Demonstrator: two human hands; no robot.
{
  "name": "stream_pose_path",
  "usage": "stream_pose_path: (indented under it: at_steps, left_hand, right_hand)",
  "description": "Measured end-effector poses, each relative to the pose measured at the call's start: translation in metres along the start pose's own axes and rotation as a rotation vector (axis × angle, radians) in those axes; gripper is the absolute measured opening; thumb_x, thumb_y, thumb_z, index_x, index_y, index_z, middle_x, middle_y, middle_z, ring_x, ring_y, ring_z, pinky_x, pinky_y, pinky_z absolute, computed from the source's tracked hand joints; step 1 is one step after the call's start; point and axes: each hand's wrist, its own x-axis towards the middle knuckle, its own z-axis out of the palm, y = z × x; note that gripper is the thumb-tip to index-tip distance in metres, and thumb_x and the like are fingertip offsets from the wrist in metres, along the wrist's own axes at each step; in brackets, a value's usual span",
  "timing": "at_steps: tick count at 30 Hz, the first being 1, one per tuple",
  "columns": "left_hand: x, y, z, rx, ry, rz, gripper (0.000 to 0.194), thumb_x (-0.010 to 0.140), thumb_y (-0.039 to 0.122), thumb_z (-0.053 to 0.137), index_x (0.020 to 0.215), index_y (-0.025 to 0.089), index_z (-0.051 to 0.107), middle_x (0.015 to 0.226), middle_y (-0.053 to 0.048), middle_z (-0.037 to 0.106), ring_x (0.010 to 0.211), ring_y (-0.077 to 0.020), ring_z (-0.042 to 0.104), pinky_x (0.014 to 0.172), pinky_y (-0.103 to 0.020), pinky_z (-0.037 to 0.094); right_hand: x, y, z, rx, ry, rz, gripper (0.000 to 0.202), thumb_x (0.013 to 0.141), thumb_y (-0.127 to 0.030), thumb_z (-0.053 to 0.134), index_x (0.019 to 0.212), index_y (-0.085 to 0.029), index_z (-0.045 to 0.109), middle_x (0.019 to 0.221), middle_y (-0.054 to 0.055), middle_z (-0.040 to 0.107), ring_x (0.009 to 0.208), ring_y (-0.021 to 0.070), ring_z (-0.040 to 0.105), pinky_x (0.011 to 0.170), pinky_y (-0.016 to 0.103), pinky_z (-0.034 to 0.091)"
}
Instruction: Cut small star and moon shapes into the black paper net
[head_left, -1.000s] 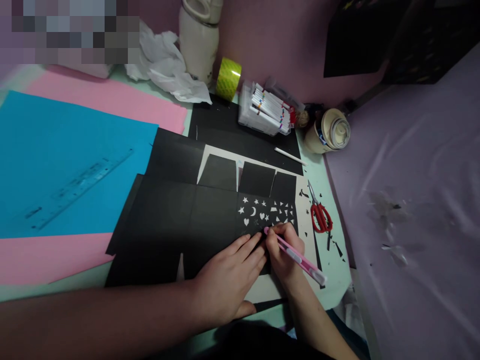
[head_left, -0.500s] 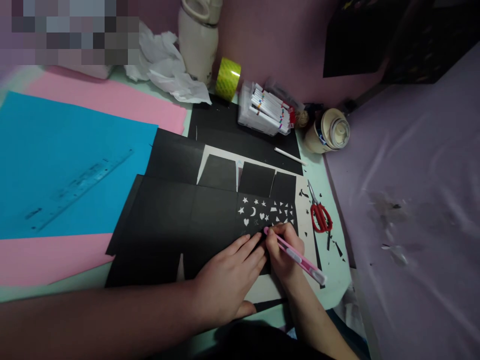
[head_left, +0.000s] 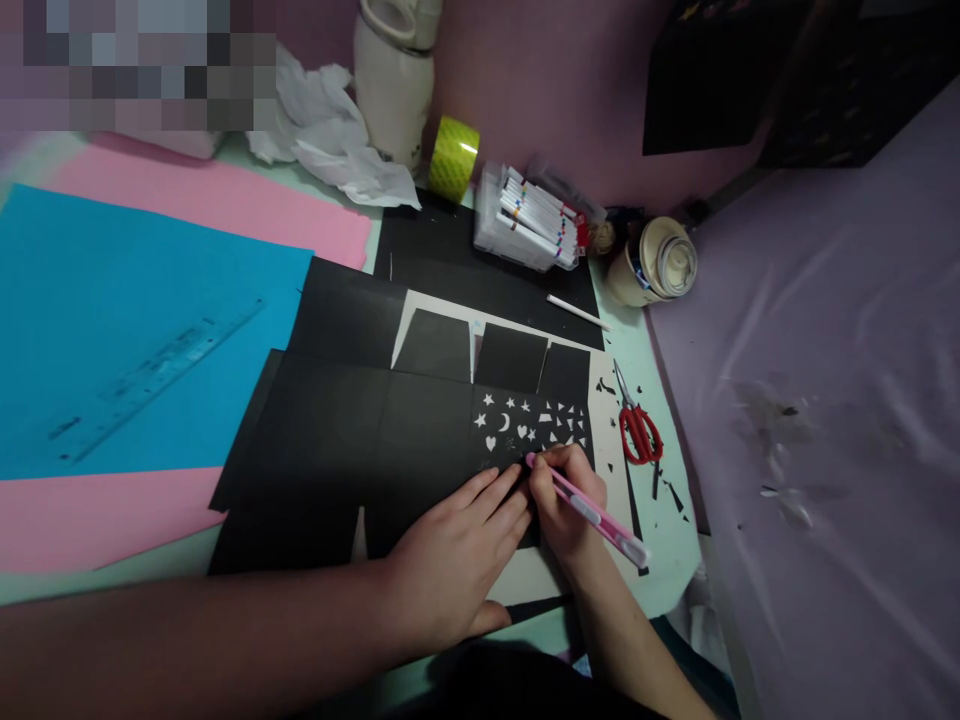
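Dim overall, purple-pink cast. Light falls from above and behind the yellow tape roll (head_left: 455, 159), which carries a bright glare spot. Forearm (head_left: 187, 640), well below-left of the roll, is in deep shadow, nearly silhouetted. Top-left corner, left of the roll, pixelated out. Wide-angle bending toward the edges; purple sheet (head_left: 840, 420) right of the roll soft, slightly smeared. Centre reasonably sharp.
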Motion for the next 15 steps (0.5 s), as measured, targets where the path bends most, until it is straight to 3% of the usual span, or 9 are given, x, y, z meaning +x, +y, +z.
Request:
stream_pose_path:
  at_steps: [10,13,15]
  left_hand:
    - [-0.001,0.0,0.003,0.007,0.017,-0.006,0.09,0.083,0.069,0.049,0.145,0.005,0.039,0.154,-0.016,0.035,0.146,-0.0324,0.018,0.12,-0.043,-0.004]
    - [-0.002,0.001,0.004,0.014,0.012,-0.006,0.09,0.083,0.069,0.05,0.146,0.006,0.038,0.156,-0.015,0.033,0.147,-0.0325,0.015,0.12,-0.044,-0.004]
    - [-0.002,0.001,0.004,0.011,0.011,-0.012,0.09,0.082,0.069,0.05,0.147,0.008,0.037,0.157,-0.015,0.03,0.148,-0.032,0.013,0.12,-0.045,-0.003]
  right_hand:
    - [-0.001,-0.003,0.0,0.093,0.036,0.049,0.013,0.088,-0.026,0.06,0.077,-0.022,0.056,0.069,-0.001,0.062,0.061,0.0132,0.057,0.059,0.026,0.046]
    - [0.004,-0.007,-0.009,0.174,0.085,0.132,0.007,0.087,-0.027,0.063,0.082,-0.022,0.062,0.074,-0.001,0.064,0.066,0.0132,0.059,0.062,0.025,0.048]
    - [0.011,-0.007,-0.02,0.235,0.028,0.203,0.007,0.084,-0.029,0.068,0.087,-0.023,0.066,0.081,0.0,0.067,0.073,0.0141,0.061,0.065,0.025,0.049]
